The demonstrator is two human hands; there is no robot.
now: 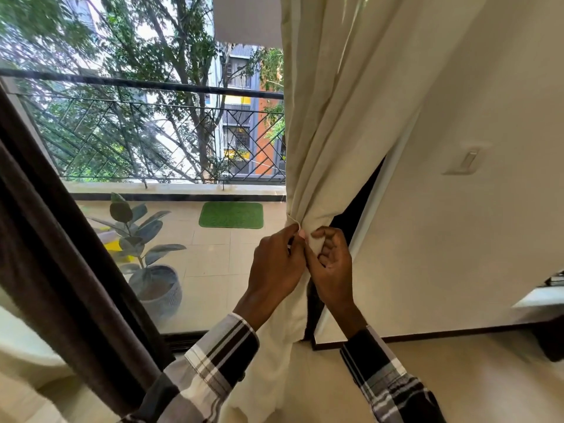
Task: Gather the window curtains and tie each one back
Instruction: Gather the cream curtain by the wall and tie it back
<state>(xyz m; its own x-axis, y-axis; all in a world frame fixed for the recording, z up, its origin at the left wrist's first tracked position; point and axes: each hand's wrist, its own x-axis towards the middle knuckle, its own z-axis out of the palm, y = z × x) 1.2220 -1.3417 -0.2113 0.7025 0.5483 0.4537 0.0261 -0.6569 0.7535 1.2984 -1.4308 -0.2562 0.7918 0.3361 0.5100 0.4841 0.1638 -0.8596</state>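
Observation:
A cream curtain [329, 123] hangs at the right side of the glass door, bunched into a narrow waist at mid height. A thin cream tie-back [293, 221] wraps that waist. My left hand [276, 267] pinches the tie's end at the front of the bunch. My right hand [331, 264] sits right beside it, fingers curled around a fold of the tie and the curtain cloth. Both hands touch each other. At the left edge hangs a dark brown curtain [61, 254] with a cream one [24, 361] in front of it.
Behind the glass lies a tiled balcony with a potted plant [146, 239], a green mat [231, 215] and a black railing [146, 87]. A cream wall with a switch [467, 161] stands at the right, and a dark piece of furniture [546, 303] at the far right.

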